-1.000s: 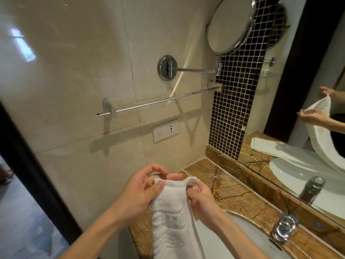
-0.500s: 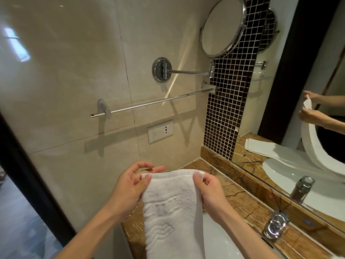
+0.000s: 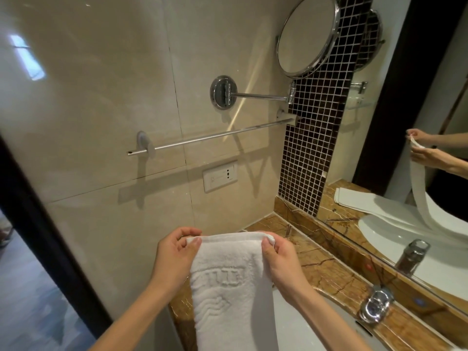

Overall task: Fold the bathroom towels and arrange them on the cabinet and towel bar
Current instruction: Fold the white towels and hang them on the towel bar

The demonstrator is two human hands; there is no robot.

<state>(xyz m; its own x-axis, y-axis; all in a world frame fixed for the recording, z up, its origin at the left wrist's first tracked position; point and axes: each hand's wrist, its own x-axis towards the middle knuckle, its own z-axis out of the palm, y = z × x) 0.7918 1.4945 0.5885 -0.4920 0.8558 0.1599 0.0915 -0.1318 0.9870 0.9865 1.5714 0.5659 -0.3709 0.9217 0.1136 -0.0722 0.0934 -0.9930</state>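
Warm, bright light above me throws soft shadows of the towel bar (image 3: pixel 215 135) onto the glossy wall (image 3: pixel 88 110); a pale glare patch (image 3: pixel 28 58) sits upper left; frame edges bow.

Left hand (image 3: pixel 174 259), right hand (image 3: pixel 281 264): pinch grip

Glossy beige tiles (image 3: pixel 101 84) rise beyond the fingers (image 3: pixel 177 234). Right of them runs a dark mosaic strip (image 3: pixel 316 148). A round mirror (image 3: pixel 306 36) hangs above.
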